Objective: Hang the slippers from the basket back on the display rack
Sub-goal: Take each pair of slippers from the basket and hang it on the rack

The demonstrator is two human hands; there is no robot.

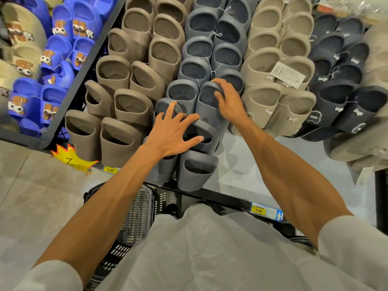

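Columns of foam slippers hang on the display rack (79, 76). In the middle grey column, my right hand (227, 99) grips the top edge of a grey slipper (206, 108), fingers curled over its rim. My left hand (174, 131) lies spread across the grey pair (201, 133) just below it, fingers apart, pressing on the slippers. Another grey slipper (196, 171) hangs lowest in that column. The black plastic basket (136, 219) stands on the floor under my arms, mostly hidden by my shirt; what is inside cannot be seen.
Brown slippers (134, 66) fill the columns to the left, beige slippers (270, 66) and dark navy slippers (340, 80) those to the right. Blue cartoon slippers (60, 51) hang on the neighbouring rack at left. Yellow price tags (258, 210) sit on the rack's lower rail.
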